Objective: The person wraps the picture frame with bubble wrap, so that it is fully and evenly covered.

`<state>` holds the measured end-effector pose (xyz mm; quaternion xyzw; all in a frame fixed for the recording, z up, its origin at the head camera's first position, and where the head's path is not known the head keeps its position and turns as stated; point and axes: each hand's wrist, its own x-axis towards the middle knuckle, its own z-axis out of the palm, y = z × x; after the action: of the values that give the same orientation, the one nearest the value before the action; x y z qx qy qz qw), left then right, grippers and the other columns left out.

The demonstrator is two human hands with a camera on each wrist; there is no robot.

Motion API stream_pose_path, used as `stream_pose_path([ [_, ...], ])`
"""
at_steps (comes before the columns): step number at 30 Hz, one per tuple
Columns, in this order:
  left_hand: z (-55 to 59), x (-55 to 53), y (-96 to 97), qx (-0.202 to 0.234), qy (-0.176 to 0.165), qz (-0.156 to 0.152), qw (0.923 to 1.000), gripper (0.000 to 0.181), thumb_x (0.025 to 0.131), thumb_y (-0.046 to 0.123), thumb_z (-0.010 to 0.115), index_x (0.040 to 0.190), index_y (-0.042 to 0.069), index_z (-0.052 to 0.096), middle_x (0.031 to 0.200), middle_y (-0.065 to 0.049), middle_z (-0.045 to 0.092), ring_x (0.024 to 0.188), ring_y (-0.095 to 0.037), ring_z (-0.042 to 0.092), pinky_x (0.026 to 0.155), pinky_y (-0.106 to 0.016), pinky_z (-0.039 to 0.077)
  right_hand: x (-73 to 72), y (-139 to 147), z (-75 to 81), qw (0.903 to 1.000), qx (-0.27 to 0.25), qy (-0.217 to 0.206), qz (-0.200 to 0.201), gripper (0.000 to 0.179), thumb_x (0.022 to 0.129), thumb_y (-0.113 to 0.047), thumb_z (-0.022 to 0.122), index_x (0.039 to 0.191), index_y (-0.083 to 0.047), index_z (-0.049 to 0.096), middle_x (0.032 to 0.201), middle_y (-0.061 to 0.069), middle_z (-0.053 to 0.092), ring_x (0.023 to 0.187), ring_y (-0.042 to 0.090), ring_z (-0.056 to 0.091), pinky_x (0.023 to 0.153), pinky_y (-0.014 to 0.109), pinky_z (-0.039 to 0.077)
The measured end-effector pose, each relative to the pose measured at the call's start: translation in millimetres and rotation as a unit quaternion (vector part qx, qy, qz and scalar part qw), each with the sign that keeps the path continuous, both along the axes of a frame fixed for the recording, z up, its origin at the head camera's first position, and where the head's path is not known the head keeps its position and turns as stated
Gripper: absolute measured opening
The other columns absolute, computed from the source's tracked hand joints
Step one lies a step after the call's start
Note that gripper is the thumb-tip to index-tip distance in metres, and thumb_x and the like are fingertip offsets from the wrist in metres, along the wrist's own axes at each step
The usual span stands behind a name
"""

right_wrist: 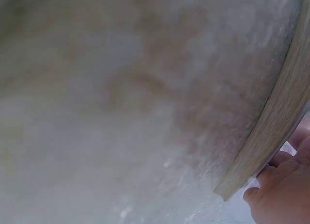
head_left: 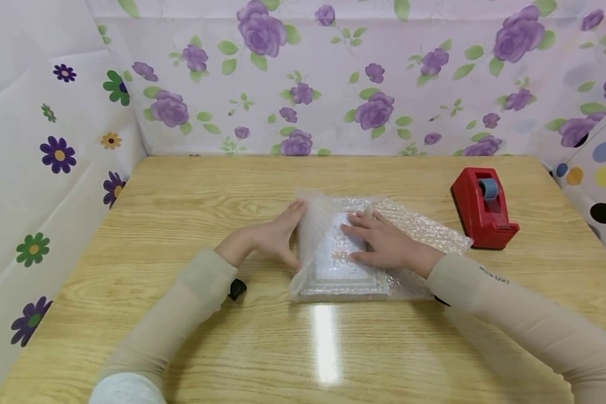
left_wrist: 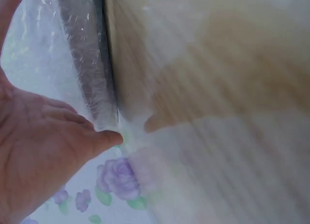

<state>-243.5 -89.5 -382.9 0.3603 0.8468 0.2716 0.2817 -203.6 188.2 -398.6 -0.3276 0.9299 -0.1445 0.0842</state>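
A picture frame (head_left: 340, 275) with a pale border lies flat on the table. Bubble wrap (head_left: 416, 221) is under it and extends to its right, with a flap folded over its left side. My left hand (head_left: 278, 233) is at the frame's left edge, thumb and fingers spread wide along the wrapped side. In the left wrist view that wrapped edge (left_wrist: 92, 64) runs beside the thumb. Across the frame's face my right hand (head_left: 384, 241) rests with fingers extended. The right wrist view has a wood-coloured frame edge (right_wrist: 271, 122) close to the fingers.
A red tape dispenser (head_left: 485, 216) with a bluish tape roll stands on the right, near the wrap's corner. The wooden table (head_left: 207, 191) meets a flowered sheet (head_left: 328, 84) at the back. A small black item (head_left: 237, 289) shows beside the left sleeve.
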Motion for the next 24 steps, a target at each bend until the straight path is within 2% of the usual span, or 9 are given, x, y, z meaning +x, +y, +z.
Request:
stream_pose_path([
  [6,3.7,0.7,3.7,-0.040,-0.008,-0.009,0.9991,0.128,0.069,0.026,0.076,0.144,-0.004,-0.022,0.150,-0.019,-0.033,0.139,-0.028,-0.030,0.118,-0.043,-0.011,0.0,-1,-0.8,1.0000,-0.004,-0.002,-0.005,0.064,0.090,-0.038,0.061,0.142,-0.005,0.043,0.151,0.022,0.031,0.142,0.037,0.022,0.117,0.058,0.007],
  [13,1.9,4.6,10.1,-0.063,-0.020,0.013,0.9978,0.113,0.076,0.027,0.063,0.146,0.002,-0.023,0.149,-0.014,-0.037,0.138,-0.023,-0.032,0.118,-0.043,-0.010,0.1,1,-2.5,0.9999,-0.005,0.011,-0.011,0.058,0.089,-0.038,0.063,0.134,-0.004,0.052,0.147,0.022,0.038,0.141,0.041,0.023,0.116,0.060,0.006],
  [15,2.4,6.5,11.8,-0.066,-0.014,0.019,0.9975,0.110,0.077,0.029,0.060,0.146,0.001,-0.022,0.149,-0.015,-0.037,0.138,-0.023,-0.032,0.118,-0.043,-0.010,-0.4,1,-3.6,0.9998,-0.005,0.016,-0.013,0.049,0.088,-0.039,0.064,0.122,-0.003,0.060,0.142,0.022,0.045,0.141,0.041,0.024,0.116,0.059,0.006],
  [17,3.1,8.2,13.3,-0.071,-0.008,0.026,0.9971,0.109,0.078,0.031,0.059,0.146,0.001,-0.021,0.149,-0.015,-0.036,0.139,-0.024,-0.032,0.118,-0.042,-0.010,-1.1,1,-4.7,0.9997,-0.004,0.018,-0.016,0.036,0.088,-0.039,0.064,0.101,-0.005,0.064,0.139,0.022,0.048,0.141,0.040,0.024,0.117,0.059,0.006],
  [18,3.5,8.9,13.7,-0.074,-0.004,0.028,0.9969,0.108,0.079,0.033,0.059,0.146,0.001,-0.021,0.149,-0.016,-0.035,0.139,-0.024,-0.031,0.119,-0.041,-0.010,-1.6,1,-4.9,0.9997,-0.003,0.019,-0.018,0.033,0.088,-0.040,0.064,0.089,-0.007,0.063,0.130,0.022,0.055,0.141,0.040,0.024,0.117,0.059,0.006],
  [19,3.4,9.3,14.0,-0.075,0.002,0.030,0.9968,0.109,0.080,0.034,0.059,0.146,0.000,-0.020,0.149,-0.017,-0.035,0.139,-0.024,-0.031,0.119,-0.041,-0.010,-1.6,1,-4.6,0.9996,-0.001,0.019,-0.021,0.034,0.087,-0.040,0.064,0.077,-0.008,0.060,0.129,0.022,0.056,0.141,0.040,0.024,0.117,0.059,0.006],
  [21,4.3,10.3,14.1,-0.077,0.012,0.032,0.9964,0.110,0.080,0.036,0.061,0.147,-0.001,-0.018,0.150,-0.018,-0.033,0.140,-0.025,-0.029,0.119,-0.041,-0.009,-2.0,0,-4.2,0.9995,0.003,0.016,-0.029,0.038,0.087,-0.043,0.064,0.066,-0.012,0.054,0.132,0.022,0.054,0.142,0.038,0.023,0.117,0.058,0.005],
  [22,4.5,10.4,14.0,-0.079,0.016,0.033,0.9962,0.110,0.081,0.037,0.062,0.147,0.000,-0.017,0.150,-0.018,-0.032,0.140,-0.025,-0.029,0.119,-0.041,-0.009,-2.4,0,-4.3,0.9994,0.003,0.015,-0.031,0.038,0.086,-0.043,0.064,0.072,-0.008,0.059,0.139,0.022,0.049,0.142,0.038,0.022,0.117,0.059,0.005],
  [24,4.4,10.2,13.9,-0.083,0.023,0.033,0.9957,0.110,0.081,0.038,0.062,0.147,0.000,-0.017,0.151,-0.017,-0.031,0.141,-0.025,-0.028,0.119,-0.041,-0.009,-2.5,0,-4.3,0.9992,0.004,0.009,-0.038,0.046,0.086,-0.045,0.064,0.093,0.000,0.066,0.143,0.020,0.044,0.143,0.037,0.019,0.117,0.058,0.003],
])
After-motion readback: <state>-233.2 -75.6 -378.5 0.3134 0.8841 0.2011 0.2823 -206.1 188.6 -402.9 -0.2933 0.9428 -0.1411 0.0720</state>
